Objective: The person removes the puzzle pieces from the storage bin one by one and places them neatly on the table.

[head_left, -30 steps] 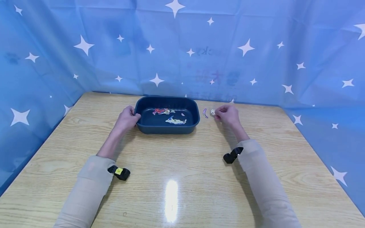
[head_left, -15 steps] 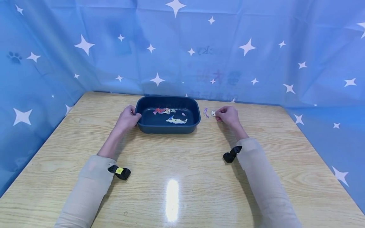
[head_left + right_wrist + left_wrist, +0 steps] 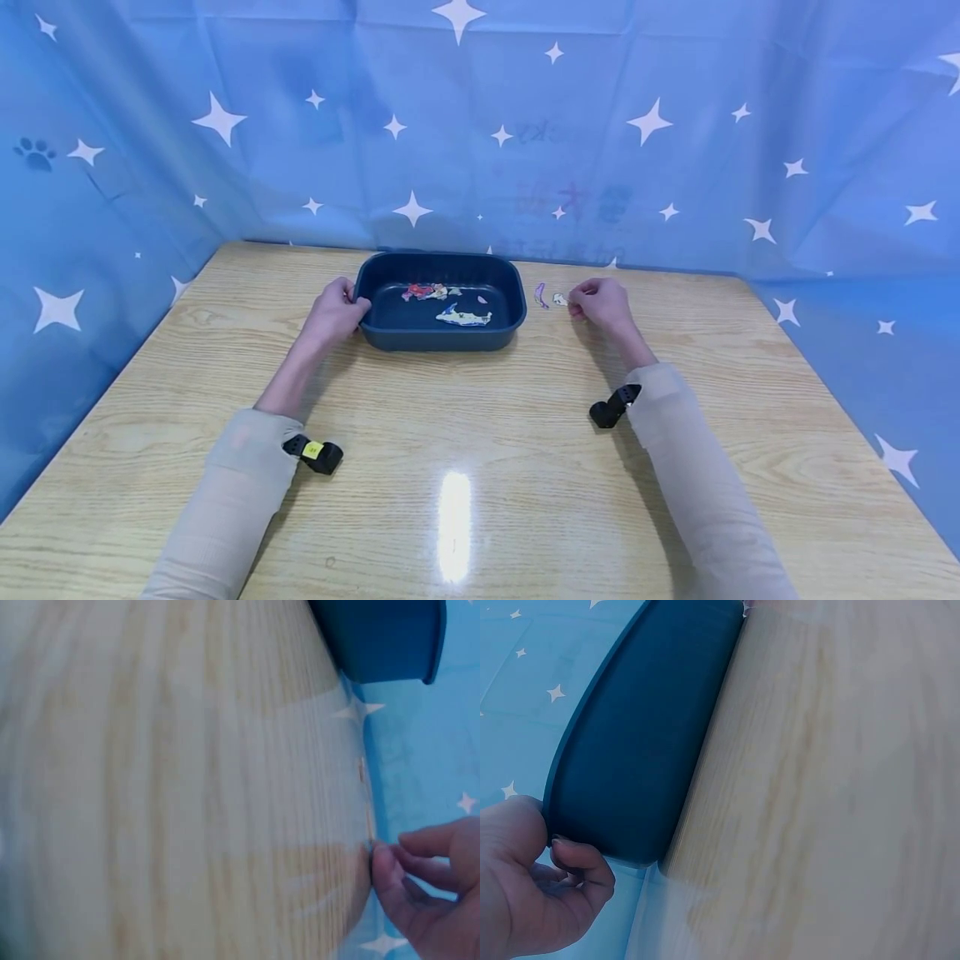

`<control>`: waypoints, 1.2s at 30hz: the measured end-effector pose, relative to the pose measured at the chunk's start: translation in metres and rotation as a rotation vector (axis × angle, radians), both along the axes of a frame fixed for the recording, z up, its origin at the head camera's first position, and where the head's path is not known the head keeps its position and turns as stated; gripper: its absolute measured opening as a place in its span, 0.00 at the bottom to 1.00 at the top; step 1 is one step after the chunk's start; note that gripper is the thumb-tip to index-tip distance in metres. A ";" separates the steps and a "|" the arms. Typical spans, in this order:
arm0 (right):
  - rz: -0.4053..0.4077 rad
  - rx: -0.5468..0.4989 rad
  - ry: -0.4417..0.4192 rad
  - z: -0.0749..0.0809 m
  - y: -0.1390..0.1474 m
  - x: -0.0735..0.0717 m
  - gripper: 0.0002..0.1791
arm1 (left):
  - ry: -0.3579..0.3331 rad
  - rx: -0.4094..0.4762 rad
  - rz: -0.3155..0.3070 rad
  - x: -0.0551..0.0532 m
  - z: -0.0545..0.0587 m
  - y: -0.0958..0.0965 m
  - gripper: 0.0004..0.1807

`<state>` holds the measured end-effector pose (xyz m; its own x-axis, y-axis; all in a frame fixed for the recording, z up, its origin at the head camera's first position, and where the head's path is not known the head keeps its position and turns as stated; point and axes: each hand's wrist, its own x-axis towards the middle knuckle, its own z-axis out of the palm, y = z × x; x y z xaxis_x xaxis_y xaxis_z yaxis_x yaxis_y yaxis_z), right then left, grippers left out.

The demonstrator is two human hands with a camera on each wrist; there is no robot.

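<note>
My left hand (image 3: 337,312) grips the left end of a dark blue rectangular tub (image 3: 442,340) at its rim; in the left wrist view its thumb and curled fingers (image 3: 585,866) meet at the tub's corner. Flat cutouts lie inside: a red and cream one (image 3: 426,292), a white and blue one (image 3: 463,317) and a tiny pink one (image 3: 482,300). Right of the tub, thumb and fingertips of my right hand (image 3: 603,302) pinch the edge of a small white cutout (image 3: 559,299) low at the tabletop. A thin purple cutout (image 3: 541,294) lies between it and the tub.
The wooden table (image 3: 390,467) spreads out in front of the tub, with a bright glare streak on it. A blue curtain (image 3: 480,125) with white stars hangs right behind the table's back edge and along both sides.
The white cutout, more raised at the fingertips a second ago, now looks flatter to the table. My right fingers have shifted very slightly rightward; the left hand and tub stay put.
</note>
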<state>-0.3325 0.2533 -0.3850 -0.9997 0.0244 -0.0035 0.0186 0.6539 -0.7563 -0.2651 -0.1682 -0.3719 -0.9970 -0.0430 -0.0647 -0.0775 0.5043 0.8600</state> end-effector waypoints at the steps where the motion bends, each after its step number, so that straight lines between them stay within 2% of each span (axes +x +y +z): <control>1: 0.003 -0.005 0.000 0.001 0.000 0.000 0.14 | -0.002 0.000 0.001 0.000 0.000 0.000 0.06; 5: 0.026 -0.028 0.008 0.004 0.000 0.001 0.16 | -0.006 -0.004 0.002 0.000 0.000 0.000 0.07; 18: 0.096 -0.051 0.109 0.023 -0.009 0.006 0.20 | 0.003 0.007 0.008 -0.001 -0.001 0.000 0.06; 31: 0.167 -0.059 0.223 0.045 -0.039 0.015 0.18 | 0.008 0.024 0.009 -0.001 0.000 0.001 0.06; 36: 0.222 -0.071 0.268 0.053 -0.056 0.019 0.17 | 0.008 0.027 0.012 -0.001 -0.001 0.000 0.05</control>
